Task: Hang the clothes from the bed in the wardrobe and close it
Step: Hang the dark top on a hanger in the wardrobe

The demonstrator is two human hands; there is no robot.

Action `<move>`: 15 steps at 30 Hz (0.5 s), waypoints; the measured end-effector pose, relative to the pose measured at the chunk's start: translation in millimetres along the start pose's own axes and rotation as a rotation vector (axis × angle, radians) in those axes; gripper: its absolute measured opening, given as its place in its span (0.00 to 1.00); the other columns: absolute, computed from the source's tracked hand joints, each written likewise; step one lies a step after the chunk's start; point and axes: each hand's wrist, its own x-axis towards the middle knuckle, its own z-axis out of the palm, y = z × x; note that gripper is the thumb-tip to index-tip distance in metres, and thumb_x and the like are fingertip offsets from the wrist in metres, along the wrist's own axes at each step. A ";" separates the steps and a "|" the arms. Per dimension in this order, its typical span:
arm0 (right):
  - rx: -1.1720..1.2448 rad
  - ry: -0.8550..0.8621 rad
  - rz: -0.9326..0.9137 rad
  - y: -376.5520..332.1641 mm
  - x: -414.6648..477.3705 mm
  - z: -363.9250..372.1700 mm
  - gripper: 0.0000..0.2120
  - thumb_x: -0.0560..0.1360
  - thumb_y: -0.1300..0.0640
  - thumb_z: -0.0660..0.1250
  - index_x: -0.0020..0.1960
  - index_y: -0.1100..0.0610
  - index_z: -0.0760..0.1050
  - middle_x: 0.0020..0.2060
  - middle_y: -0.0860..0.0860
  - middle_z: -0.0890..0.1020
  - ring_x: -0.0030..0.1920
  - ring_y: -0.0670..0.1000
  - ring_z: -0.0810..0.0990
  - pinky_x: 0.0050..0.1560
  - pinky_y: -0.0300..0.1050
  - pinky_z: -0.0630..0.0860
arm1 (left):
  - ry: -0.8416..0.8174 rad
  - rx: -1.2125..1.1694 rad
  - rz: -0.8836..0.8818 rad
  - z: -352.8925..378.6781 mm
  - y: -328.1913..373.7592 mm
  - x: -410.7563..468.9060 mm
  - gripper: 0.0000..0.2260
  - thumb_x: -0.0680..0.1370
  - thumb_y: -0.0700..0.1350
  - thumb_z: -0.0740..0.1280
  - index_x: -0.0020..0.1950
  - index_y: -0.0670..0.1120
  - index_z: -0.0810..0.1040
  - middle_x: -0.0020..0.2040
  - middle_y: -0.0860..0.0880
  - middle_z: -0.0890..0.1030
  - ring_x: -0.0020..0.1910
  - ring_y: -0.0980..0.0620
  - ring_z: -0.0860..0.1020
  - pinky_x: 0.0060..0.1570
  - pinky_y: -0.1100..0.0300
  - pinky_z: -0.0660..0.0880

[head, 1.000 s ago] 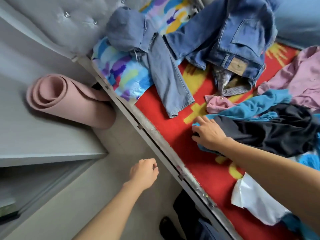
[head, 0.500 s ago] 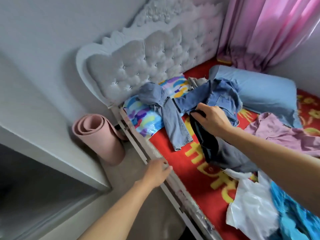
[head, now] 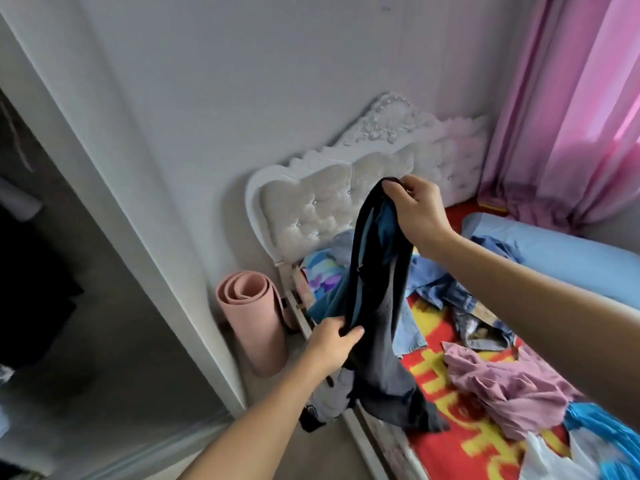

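Dark garment (head: 377, 306) over the bed (head: 450, 452) edge, top in the pinching grip of the right hand (head: 419, 213), middle clutched by the left hand (head: 332, 344). Best shaken straight before turning to the wardrobe (head: 69, 341).

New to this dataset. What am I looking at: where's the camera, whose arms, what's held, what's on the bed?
No robot here: one camera worn on a person's head looks down at their own bare arms. The right hand grips the top of a dark garment held up over the edge of the bed; the left hand grips it lower down. On the bed lie jeans, a mauve shirt and a blue pillow. A rolled pink mat stands on the floor beside it; the wardrobe shows its dark opening at left.
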 end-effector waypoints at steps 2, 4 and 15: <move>0.077 -0.026 0.026 -8.5 10.1 16.8 0.13 0.76 0.53 0.65 0.36 0.57 0.69 0.29 0.53 0.64 0.31 0.49 0.62 0.30 0.45 0.57 | 0.126 -0.120 -0.052 -22.4 -3.9 -1.8 0.07 0.80 0.48 0.63 0.53 0.49 0.78 0.46 0.53 0.81 0.46 0.53 0.78 0.42 0.71 0.72; 0.108 -0.071 0.075 -10.0 22.1 31.7 0.12 0.77 0.51 0.65 0.39 0.57 0.72 0.30 0.53 0.65 0.30 0.49 0.63 0.29 0.43 0.58 | 0.262 -0.282 -0.114 -51.2 -11.1 -5.2 0.06 0.80 0.47 0.62 0.55 0.51 0.77 0.49 0.53 0.82 0.50 0.52 0.79 0.54 0.61 0.74; 0.004 -0.784 0.179 17.3 5.0 170.0 0.09 0.74 0.54 0.71 0.38 0.58 0.81 0.32 0.52 0.80 0.35 0.51 0.78 0.36 0.41 0.74 | 1.033 -0.221 -0.257 -213.7 -36.1 -99.6 0.18 0.81 0.51 0.59 0.47 0.34 0.72 0.39 0.45 0.72 0.37 0.51 0.70 0.38 0.56 0.66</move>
